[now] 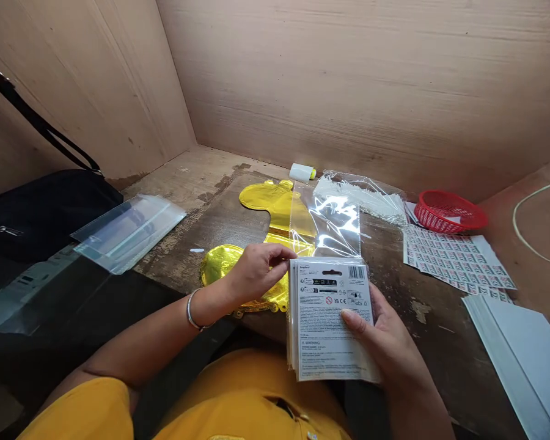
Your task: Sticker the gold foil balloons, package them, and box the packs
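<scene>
A stack of flat clear packets with printed white backing cards (pixel 332 330) is upright near my body, its back text and barcode facing me. My right hand (pixel 385 342) grips the stack's right side, thumb across the front. At the upper left corner, my left hand (pixel 263 272) pinches the edge of the packets with thumb and forefinger. Behind the stack, gold foil balloons (pixel 275 205) lie flat on the dark table. A clear plastic sleeve (pixel 330 226) rests partly over the gold foil.
At the left lie clear plastic sleeves (pixel 132 229) beside a black bag (pixel 50 214). Rightward are a red basket (pixel 449 211), printed label sheets (pixel 458 260) and white cards (pixel 522 360). White straws or ties in plastic (pixel 362 198) and a small roll (pixel 301 172) sit toward the wooden back wall.
</scene>
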